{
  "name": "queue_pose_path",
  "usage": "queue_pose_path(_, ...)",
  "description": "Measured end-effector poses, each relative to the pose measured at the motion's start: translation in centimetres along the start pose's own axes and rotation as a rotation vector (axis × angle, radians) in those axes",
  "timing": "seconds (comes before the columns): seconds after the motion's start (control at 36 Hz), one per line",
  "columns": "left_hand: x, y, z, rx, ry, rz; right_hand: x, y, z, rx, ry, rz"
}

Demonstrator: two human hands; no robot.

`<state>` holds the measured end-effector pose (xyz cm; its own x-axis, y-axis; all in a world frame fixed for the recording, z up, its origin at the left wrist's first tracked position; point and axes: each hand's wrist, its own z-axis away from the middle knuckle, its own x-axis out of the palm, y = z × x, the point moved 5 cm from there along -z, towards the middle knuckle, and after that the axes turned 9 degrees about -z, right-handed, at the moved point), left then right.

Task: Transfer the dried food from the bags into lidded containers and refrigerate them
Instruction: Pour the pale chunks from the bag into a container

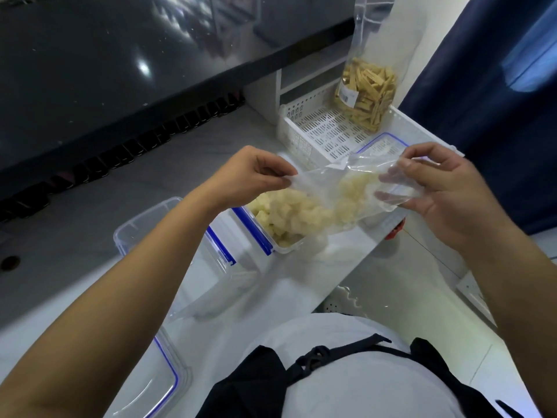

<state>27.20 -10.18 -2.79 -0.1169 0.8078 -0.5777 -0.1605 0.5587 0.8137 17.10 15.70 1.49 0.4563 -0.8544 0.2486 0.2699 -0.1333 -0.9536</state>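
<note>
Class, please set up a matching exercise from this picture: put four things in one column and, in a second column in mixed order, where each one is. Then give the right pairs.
Things
1. clear plastic bag of pale puffed pieces
2. tall clear bag of tan sticks
3. clear container with blue clips
4. empty clear plastic container

Places
A. standing in the white slotted basket
B. on the counter, left of the filled one
C. held between the left hand and right hand
D. under the bag, partly filled with pale pieces

Pairs: 1-C, 2-A, 3-D, 4-B
</note>
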Motion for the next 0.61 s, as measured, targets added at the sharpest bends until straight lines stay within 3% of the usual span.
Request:
queue_pose_path(0.31,1.4,-0.3,0.2,-0.001,-0.099,-0.132,-1.4,2.6,0.6,0.111,0.030,0.032)
queue_pose_path(0.44,4.1,-0.6,0.1,0.066,-0.223,-0.475,-2.1,3.8,1.5,0.126,0.023,0.010)
queue_pose_path(0.61,6.1,-0.4,-0.9,0.124,-0.258,-0.692,-2.6,4.7,1.6,0.153,-0.016,0.010)
